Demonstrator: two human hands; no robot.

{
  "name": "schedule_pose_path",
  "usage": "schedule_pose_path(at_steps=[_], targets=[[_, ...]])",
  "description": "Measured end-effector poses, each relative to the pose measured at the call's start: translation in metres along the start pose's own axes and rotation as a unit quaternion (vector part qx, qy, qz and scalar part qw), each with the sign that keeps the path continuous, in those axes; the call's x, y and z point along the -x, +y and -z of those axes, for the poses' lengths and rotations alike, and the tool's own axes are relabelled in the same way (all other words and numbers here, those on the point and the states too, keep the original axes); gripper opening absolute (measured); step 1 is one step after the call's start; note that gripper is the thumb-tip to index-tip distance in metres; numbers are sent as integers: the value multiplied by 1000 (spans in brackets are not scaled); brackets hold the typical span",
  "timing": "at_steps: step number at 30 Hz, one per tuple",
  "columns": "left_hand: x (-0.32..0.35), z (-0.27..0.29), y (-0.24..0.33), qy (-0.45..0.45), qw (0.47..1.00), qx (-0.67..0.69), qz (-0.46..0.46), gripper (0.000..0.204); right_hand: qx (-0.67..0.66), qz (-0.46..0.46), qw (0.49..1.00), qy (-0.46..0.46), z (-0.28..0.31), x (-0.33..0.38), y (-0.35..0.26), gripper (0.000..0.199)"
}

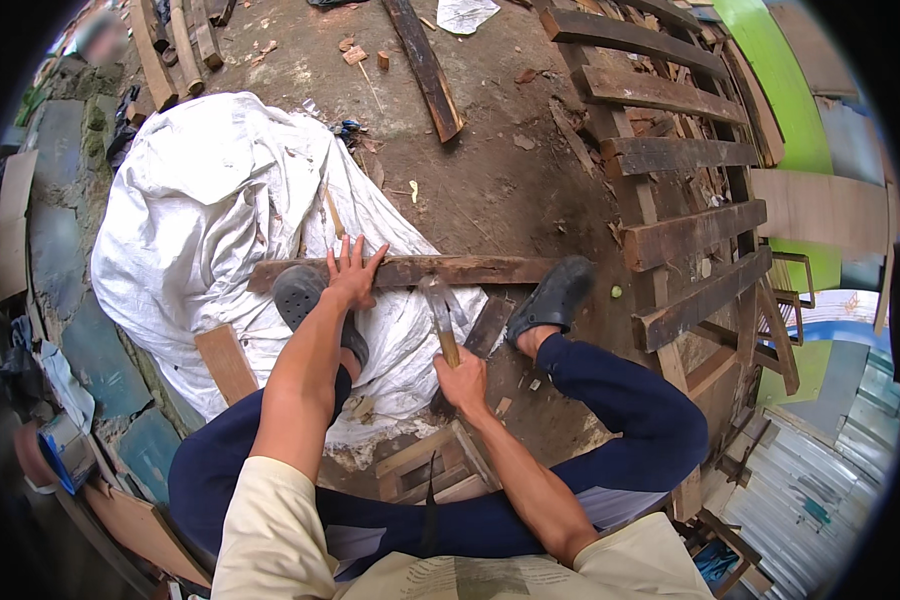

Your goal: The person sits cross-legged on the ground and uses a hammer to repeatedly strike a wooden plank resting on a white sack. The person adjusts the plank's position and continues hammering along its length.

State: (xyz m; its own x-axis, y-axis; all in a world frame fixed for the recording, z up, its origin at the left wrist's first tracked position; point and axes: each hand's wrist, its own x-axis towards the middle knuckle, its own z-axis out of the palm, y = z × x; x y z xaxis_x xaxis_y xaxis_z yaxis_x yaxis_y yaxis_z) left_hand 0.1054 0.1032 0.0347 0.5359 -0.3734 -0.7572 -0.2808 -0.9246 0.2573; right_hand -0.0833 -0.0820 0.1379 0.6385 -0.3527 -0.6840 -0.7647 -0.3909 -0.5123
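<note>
A long dark wooden plank (495, 270) lies crosswise in front of me, partly over a white sheet (205, 200). My left hand (350, 275) rests on it with fingers spread, beside my left clog (297, 295). My right hand (461, 380) is closed round the wooden handle of a hammer (447, 340). The hammer's head, somewhat blurred, is at the plank's near edge, to the right of my left hand. Close to the plank's right end is my right clog (553, 295). A shorter dark board (488, 327) sits under or behind the hammer.
A slatted wooden pallet (695, 235) stands along the right side. A dark beam (420, 65) lies ahead on the dirt ground, and several boards (185, 45) are at the far left. Between my legs is a small wooden frame (410, 460). A light board (226, 362) lies on the sheet.
</note>
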Motion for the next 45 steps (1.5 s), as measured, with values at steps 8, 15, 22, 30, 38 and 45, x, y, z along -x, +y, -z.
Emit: schedule_pose_path(at_steps=[8,15,22,30,38,45], targets=[[-4,-2,1,-5,1000,-16,-7,123,11,-177,984,-15,-18,-28,57,36],[-10,-10,-4,21,1000,-18,-13,123,-63,-91,992,60,-5,-14,60,36],[-6,-3,-2,5,1000,-14,-18,123,-93,38,988,120,-4,-33,36,34],[-10,-3,-2,-11,1000,-10,-4,123,-52,-217,975,-22,-11,-8,71,32],[-7,-5,-7,-8,1000,-6,-11,122,-119,62,984,121,16,-27,-19,31],[-6,-6,-4,1,1000,-9,-18,120,-5,-201,978,-60,-32,-19,76,32]])
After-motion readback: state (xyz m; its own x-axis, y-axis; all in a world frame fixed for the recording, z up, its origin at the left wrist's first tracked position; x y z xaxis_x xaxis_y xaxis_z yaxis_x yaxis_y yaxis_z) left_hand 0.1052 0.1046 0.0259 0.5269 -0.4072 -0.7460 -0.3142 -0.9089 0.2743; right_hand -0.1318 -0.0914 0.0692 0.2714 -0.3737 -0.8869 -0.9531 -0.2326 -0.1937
